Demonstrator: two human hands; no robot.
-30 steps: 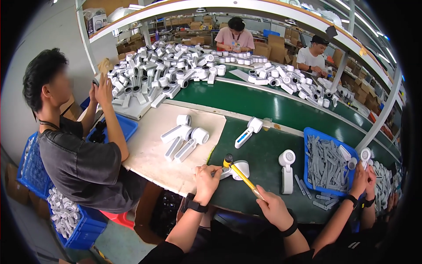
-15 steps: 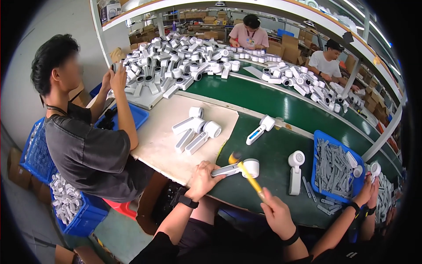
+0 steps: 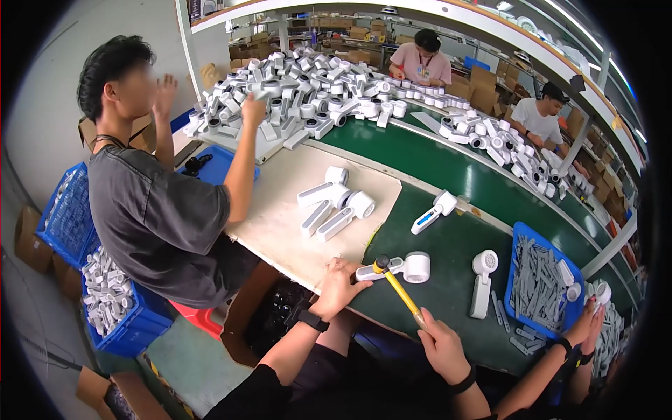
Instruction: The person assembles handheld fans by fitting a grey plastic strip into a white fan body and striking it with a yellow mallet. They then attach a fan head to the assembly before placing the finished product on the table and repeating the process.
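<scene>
My left hand is closed around the handle end of a white and grey handheld fan, which lies on the green worktop with its round head to the right. In my right hand is a small hammer with a yellow handle and a dark head. The hammer head is over the fan's handle, close to or touching it; I cannot tell which. Farther back lies another fan with a blue strip in its handle. To the right lies a fan with a grille head.
Several fans lie on the beige sheet. A blue tray of grey strips stands at right, beside a co-worker's hands. A person sits at left. Behind is a green conveyor with a large fan pile.
The hammer head has come down toward the fan's handle. My left hand keeps its hold. The person at left has moved their hands apart, one now at the pile. The view has shifted slightly.
</scene>
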